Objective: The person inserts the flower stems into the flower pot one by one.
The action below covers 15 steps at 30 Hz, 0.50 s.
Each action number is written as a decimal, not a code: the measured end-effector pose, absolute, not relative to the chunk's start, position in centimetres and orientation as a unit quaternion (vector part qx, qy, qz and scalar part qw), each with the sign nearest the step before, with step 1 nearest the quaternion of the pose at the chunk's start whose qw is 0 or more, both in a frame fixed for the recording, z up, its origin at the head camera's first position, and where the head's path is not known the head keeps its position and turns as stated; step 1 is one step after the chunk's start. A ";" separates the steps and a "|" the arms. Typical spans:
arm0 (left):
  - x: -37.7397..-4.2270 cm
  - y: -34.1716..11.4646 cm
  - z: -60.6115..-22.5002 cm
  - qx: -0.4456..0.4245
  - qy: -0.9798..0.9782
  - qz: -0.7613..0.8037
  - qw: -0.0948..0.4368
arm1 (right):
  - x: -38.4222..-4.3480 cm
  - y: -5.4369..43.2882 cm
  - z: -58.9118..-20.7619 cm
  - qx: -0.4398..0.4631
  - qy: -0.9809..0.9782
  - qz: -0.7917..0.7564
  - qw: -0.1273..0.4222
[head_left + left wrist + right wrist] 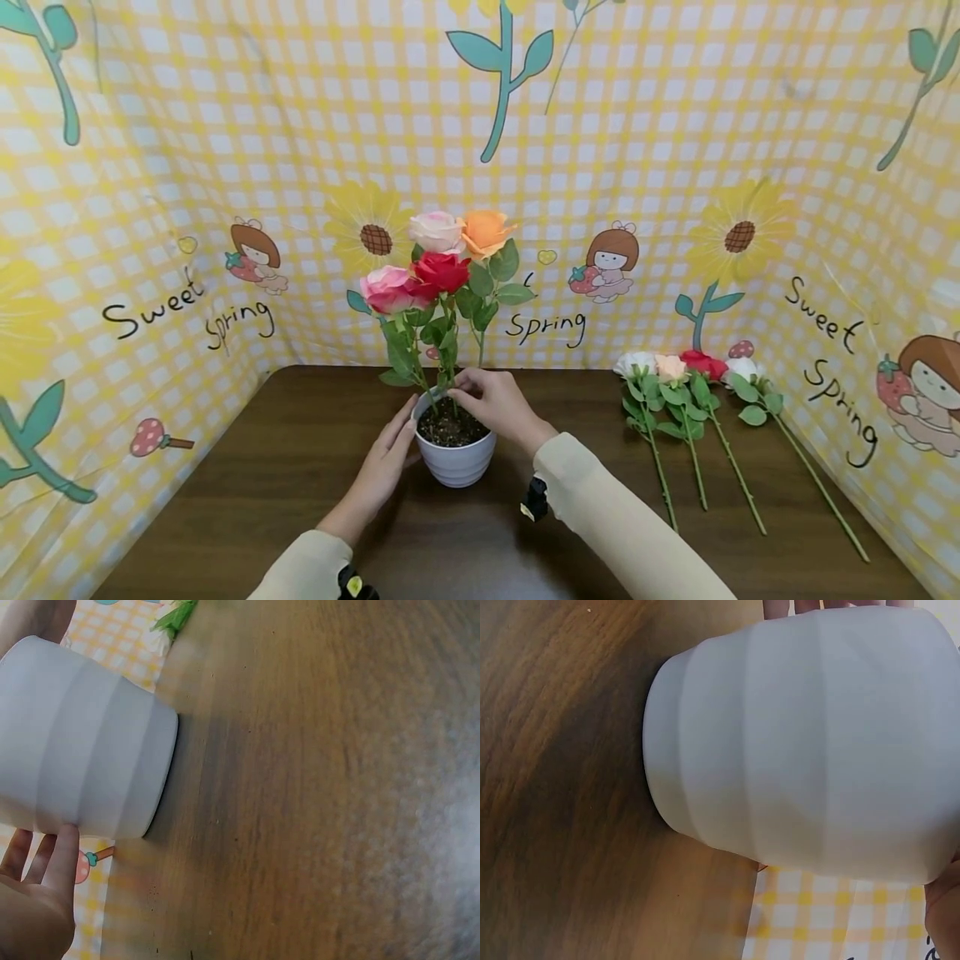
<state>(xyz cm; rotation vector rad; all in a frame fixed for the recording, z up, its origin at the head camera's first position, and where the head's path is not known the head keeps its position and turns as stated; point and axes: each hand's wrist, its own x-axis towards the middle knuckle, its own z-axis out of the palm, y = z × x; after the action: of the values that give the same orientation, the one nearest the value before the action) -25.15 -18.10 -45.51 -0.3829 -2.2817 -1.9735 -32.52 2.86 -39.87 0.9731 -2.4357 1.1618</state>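
Observation:
A white ribbed flowerpot (456, 463) with dark soil (448, 427) stands on the table in the head view. Artificial roses rise from it: a red rose (442, 273), a pink rose (388, 289), a pale pink rose (435, 232) and an orange rose (486, 233). My left hand (386, 458) rests against the pot's left side; in the left wrist view its fingers (61, 859) are extended along the wall. Over the right rim, my right hand (501, 408) pinches a rose stem low down near the soil, its fingertips partly hidden.
On the table's right side lie several loose roses, including a white rose (636, 363), a peach rose (670, 367) and a red rose (703, 363), stems toward the front. A yellow checked cloth (315, 150) walls the dark wooden table (247, 475) at the back and sides.

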 end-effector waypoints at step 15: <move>-25.4 -18.2 -45.7 -0.122 -0.748 -0.651 0.051 | -32.4 3.0 -39.7 0.335 -0.845 0.391 0.142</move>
<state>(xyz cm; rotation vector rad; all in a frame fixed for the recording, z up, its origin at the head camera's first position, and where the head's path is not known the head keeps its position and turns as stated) -25.43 -18.18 -45.65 -0.3705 -2.2762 -1.9812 -32.44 3.00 -39.66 0.9681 -2.4399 1.1278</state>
